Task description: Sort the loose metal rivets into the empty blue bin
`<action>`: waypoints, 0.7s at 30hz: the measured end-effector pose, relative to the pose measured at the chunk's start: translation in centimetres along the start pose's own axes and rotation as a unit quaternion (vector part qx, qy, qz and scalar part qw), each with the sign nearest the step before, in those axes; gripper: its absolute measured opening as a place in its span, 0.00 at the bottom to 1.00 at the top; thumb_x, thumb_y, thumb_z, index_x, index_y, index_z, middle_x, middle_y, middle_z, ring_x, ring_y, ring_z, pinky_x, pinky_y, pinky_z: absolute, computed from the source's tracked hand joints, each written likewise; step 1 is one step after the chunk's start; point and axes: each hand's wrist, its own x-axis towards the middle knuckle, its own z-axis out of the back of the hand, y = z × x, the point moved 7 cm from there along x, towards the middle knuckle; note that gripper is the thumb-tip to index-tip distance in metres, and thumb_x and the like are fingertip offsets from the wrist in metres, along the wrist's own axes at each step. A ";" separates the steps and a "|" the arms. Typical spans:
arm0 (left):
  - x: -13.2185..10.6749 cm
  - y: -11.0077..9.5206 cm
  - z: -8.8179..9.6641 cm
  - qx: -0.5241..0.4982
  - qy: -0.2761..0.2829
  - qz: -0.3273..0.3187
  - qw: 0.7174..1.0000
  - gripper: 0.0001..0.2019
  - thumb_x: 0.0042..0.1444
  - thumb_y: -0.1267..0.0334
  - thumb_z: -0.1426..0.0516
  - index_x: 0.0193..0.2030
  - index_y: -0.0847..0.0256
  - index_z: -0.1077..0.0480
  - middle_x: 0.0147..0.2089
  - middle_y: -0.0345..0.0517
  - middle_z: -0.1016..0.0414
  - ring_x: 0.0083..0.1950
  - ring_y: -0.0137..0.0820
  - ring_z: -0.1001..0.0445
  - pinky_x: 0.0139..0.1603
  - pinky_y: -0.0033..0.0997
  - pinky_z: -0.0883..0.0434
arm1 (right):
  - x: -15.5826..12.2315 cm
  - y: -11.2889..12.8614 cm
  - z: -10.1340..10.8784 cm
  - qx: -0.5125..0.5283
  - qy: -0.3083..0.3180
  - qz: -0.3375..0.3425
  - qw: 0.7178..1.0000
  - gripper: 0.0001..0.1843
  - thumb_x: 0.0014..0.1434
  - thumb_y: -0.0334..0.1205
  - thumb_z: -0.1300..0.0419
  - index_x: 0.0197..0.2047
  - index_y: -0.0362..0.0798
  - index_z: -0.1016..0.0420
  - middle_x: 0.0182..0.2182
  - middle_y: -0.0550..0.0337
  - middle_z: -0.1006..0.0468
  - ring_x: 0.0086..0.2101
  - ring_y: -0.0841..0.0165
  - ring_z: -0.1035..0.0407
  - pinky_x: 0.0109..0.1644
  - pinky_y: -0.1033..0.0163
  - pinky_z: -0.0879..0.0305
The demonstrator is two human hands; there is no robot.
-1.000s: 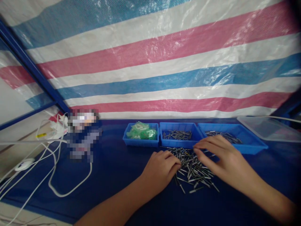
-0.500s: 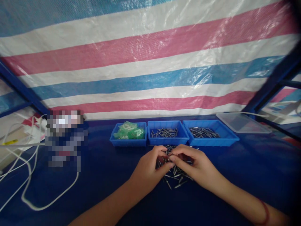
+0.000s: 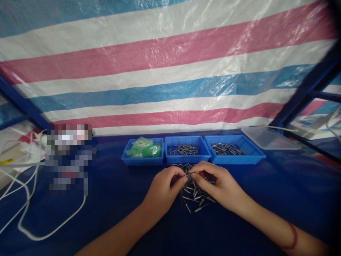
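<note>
A loose pile of small metal pins lies on the dark blue table cover. My left hand and my right hand hover over the pile with fingertips pinched together, meeting at one thin pin held between them. Behind the pile stand three blue trays in a row. The left tray holds green plastic pieces. The middle tray and the right tray hold metal pins.
A clear plastic lid or tray lies at the back right. White cables loop over the left of the table next to a blurred-out object. A striped tarp hangs behind, with blue frame bars at both sides.
A second ago both hands lay spread flat on the pile. They have since closed into pinches and met over it. The view has shifted right.
</note>
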 end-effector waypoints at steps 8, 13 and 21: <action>0.0 -0.7 0.8 0.009 -0.024 -0.029 0.999 0.14 0.59 0.64 0.45 0.52 0.59 0.36 0.42 0.42 0.26 0.42 0.32 0.28 0.46 0.32 0.34 | 0.7 1.7 2.6 -0.137 -0.021 0.111 0.984 0.07 0.61 0.35 0.47 0.35 0.50 0.28 0.32 0.57 0.23 0.35 0.64 0.30 0.41 0.58 0.35; 0.1 -0.2 0.5 0.137 0.012 -0.050 0.989 0.12 0.63 0.60 0.49 0.51 0.57 0.32 0.48 0.47 0.27 0.49 0.38 0.30 0.51 0.39 0.35 | 1.3 -1.4 10.2 -0.315 -0.202 0.023 0.927 0.07 0.58 0.37 0.46 0.30 0.50 0.29 0.27 0.57 0.25 0.29 0.64 0.31 0.36 0.59 0.37; 0.3 0.9 -0.2 0.221 0.061 -0.040 0.973 0.11 0.62 0.60 0.48 0.45 0.57 0.27 0.45 0.47 0.27 0.45 0.37 0.30 0.45 0.36 0.34 | 2.0 -4.9 11.5 -0.464 -0.175 -0.022 0.868 0.12 0.57 0.43 0.45 0.35 0.47 0.23 0.28 0.54 0.23 0.31 0.59 0.30 0.36 0.57 0.39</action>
